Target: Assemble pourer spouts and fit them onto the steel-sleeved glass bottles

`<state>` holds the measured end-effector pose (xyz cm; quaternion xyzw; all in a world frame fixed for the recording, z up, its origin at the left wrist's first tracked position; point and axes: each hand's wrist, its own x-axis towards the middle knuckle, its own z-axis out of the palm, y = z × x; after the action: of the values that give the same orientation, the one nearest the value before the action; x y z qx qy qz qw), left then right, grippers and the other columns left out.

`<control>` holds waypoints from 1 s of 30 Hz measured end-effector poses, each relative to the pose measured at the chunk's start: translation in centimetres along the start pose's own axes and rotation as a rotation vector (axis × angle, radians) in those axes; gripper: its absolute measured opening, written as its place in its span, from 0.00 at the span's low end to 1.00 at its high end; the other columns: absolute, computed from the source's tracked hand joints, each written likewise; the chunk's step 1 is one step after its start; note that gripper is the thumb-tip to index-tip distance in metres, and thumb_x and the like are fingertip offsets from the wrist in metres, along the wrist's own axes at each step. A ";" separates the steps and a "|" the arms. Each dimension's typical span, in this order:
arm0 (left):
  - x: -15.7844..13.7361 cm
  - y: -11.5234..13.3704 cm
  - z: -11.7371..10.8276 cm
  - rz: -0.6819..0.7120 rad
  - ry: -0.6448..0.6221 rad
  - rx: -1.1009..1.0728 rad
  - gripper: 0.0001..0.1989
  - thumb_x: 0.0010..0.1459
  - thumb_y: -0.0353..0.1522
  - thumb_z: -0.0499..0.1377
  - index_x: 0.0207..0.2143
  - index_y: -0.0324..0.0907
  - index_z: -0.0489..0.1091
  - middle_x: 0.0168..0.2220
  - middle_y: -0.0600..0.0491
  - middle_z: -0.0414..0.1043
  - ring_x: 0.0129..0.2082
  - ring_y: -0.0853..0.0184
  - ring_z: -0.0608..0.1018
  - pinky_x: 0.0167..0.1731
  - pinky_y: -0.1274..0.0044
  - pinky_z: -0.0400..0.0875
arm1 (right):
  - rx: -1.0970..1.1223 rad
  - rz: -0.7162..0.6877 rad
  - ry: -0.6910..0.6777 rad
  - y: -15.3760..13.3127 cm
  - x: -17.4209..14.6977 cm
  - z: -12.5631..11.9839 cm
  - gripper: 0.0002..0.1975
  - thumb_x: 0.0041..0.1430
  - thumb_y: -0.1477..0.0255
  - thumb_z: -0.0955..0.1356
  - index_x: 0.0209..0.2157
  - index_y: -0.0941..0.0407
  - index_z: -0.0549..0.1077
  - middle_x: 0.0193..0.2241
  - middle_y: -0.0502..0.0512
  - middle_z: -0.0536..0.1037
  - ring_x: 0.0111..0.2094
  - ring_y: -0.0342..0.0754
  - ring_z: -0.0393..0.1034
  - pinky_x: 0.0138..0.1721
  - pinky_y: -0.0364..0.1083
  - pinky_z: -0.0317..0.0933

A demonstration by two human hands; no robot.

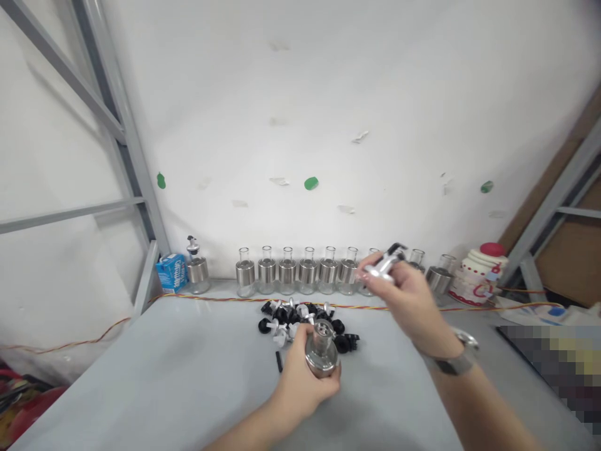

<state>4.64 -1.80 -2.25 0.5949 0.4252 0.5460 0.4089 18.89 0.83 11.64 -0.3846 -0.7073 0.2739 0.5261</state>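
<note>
My left hand (300, 382) is wrapped round a glass bottle (322, 354) with a metal sleeve, its open neck tilted toward me above the table. Up and to the right, my right hand (408, 300) grips a silver and black pourer top (385, 263) between thumb and fingers, apart from the bottle. Beyond the bottle lies a pile of black, white and silver pourer tops (291, 313). A small black stick-like piece (278, 361) rests left of my left hand.
Several open bottles (307, 272) line the wall, some behind my right hand. At the left stand a capped bottle (198, 275) and a blue carton (172, 274); at the right, a white and red jar (479, 275). A twisted wire (216, 299) crosses the grey table (188, 369).
</note>
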 end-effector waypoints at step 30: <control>14.0 -3.4 -20.1 0.216 0.808 0.534 0.21 0.52 0.42 0.52 0.44 0.37 0.57 0.45 0.44 0.58 0.50 0.59 0.60 0.51 0.66 0.51 | -0.066 0.221 -0.247 7.7 -5.4 3.6 0.11 0.51 0.63 0.64 0.31 0.57 0.63 0.20 0.48 0.70 0.22 0.42 0.62 0.23 0.40 0.56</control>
<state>-14.99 13.01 0.17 0.4604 0.6106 0.6442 -0.0142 18.27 0.62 1.59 -0.4405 -0.7285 0.3519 0.3891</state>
